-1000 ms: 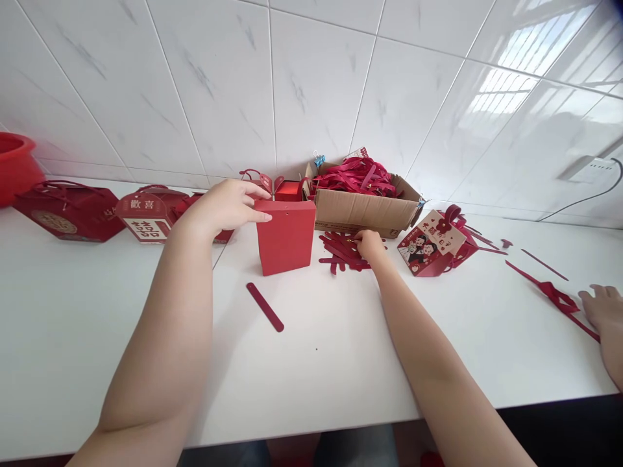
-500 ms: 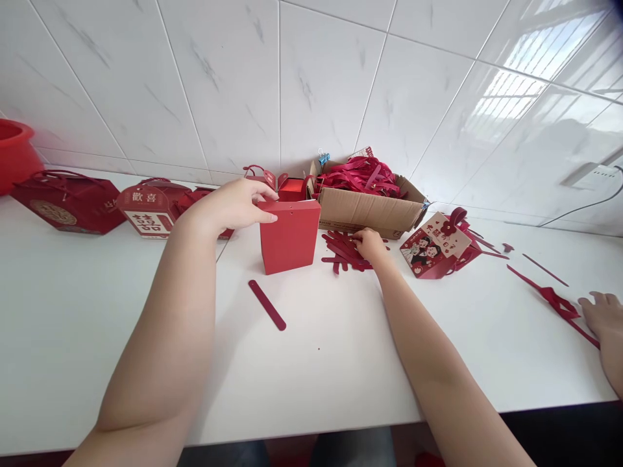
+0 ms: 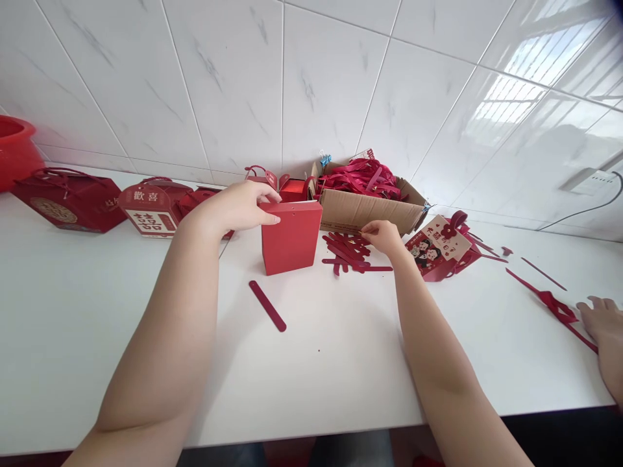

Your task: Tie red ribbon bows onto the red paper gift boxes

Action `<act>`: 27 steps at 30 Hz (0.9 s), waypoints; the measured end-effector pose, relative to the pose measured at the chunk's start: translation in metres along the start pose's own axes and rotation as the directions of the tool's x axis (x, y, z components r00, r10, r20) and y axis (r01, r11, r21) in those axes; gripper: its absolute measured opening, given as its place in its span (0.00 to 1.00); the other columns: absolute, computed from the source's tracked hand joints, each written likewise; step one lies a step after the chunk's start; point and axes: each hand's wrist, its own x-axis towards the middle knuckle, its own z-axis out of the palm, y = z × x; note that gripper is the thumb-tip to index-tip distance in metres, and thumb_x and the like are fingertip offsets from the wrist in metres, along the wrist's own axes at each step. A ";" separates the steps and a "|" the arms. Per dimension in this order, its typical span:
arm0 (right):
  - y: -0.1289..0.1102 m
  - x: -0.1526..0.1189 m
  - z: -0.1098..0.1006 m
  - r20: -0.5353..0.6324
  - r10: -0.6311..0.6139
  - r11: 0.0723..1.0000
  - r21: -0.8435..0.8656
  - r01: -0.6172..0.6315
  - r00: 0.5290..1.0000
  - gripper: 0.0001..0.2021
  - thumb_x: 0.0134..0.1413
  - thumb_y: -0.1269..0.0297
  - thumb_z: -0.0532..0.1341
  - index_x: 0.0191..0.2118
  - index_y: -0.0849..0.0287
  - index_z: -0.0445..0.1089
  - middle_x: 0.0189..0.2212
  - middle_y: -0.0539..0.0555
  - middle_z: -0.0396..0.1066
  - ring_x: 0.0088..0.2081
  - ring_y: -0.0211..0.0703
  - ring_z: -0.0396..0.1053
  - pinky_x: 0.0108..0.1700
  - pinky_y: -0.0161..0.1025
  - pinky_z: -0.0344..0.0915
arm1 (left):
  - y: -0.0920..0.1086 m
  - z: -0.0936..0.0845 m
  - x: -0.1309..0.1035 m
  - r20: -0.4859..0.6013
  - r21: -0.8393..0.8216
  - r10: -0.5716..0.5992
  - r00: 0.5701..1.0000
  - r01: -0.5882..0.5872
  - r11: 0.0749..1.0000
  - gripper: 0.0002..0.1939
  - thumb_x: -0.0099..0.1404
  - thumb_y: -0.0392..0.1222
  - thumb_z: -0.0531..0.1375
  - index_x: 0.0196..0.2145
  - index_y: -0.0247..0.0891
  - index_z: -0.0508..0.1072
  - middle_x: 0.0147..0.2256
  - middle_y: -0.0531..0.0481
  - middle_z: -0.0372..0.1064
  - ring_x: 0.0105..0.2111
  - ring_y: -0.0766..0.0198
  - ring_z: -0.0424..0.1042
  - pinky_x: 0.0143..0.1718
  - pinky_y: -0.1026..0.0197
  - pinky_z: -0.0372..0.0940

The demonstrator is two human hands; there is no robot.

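Observation:
A plain red box (image 3: 292, 239) stands upright on the white table, its top left corner gripped by my left hand (image 3: 250, 206). My right hand (image 3: 383, 236) is pinched just above the right side of a pile of dark red strips (image 3: 344, 250); whatever its fingertips hold is too small to make out. In front of the box, one dark red strip (image 3: 267, 306) lies by itself at a slant. Behind the pile is a cardboard box (image 3: 372, 211) filled with red ribbons (image 3: 363, 178).
Decorated red boxes (image 3: 148, 211) stand at the left, near a red tub (image 3: 17, 152). To the right are a printed gift box (image 3: 438, 246), a red ribbon bow (image 3: 557, 306) and another person's hand (image 3: 601, 318). A tiled wall closes the back.
My right hand has lifted slightly from the strip pile and shifted right. A strip at the pile's right edge is now uncovered. My left hand keeps its hold on the red box.

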 end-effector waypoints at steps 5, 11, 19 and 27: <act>-0.044 -0.022 -0.031 -0.099 -0.183 0.970 0.145 0.196 0.978 0.06 0.51 0.68 0.63 0.35 0.60 0.76 0.33 0.54 0.77 0.33 0.41 0.73 0.36 0.37 0.70 | 0.010 0.002 -0.008 -0.117 -0.009 0.099 0.988 -0.101 0.995 0.31 0.53 0.52 0.63 0.55 0.48 0.67 0.57 0.47 0.64 0.52 0.47 0.67 0.47 0.52 0.66; -0.104 -0.079 -0.065 -0.233 -0.631 0.733 0.136 0.667 0.740 0.03 0.53 0.71 0.63 0.33 0.57 0.74 0.33 0.52 0.75 0.35 0.41 0.72 0.36 0.38 0.70 | 0.045 0.000 -0.044 -0.230 -0.047 0.557 0.798 -0.581 0.812 0.17 0.61 0.47 0.59 0.49 0.47 0.72 0.53 0.52 0.67 0.57 0.52 0.61 0.55 0.51 0.61; -0.121 -0.114 -0.082 -0.267 -0.764 0.598 0.050 0.800 0.587 0.04 0.56 0.72 0.61 0.35 0.57 0.73 0.34 0.52 0.75 0.33 0.39 0.72 0.30 0.36 0.70 | 0.067 0.002 -0.068 -0.158 -0.005 0.674 0.721 -0.683 0.730 0.07 0.63 0.38 0.56 0.35 0.42 0.75 0.35 0.54 0.74 0.36 0.62 0.71 0.38 0.59 0.65; -0.122 -0.114 -0.080 -0.285 -0.760 0.609 0.005 0.793 0.585 0.07 0.57 0.73 0.60 0.34 0.55 0.74 0.33 0.52 0.75 0.33 0.40 0.72 0.31 0.37 0.70 | 0.066 0.004 -0.067 -0.244 -0.032 0.681 0.691 -0.707 0.706 0.06 0.63 0.39 0.57 0.35 0.43 0.74 0.33 0.55 0.75 0.30 0.65 0.71 0.30 0.62 0.64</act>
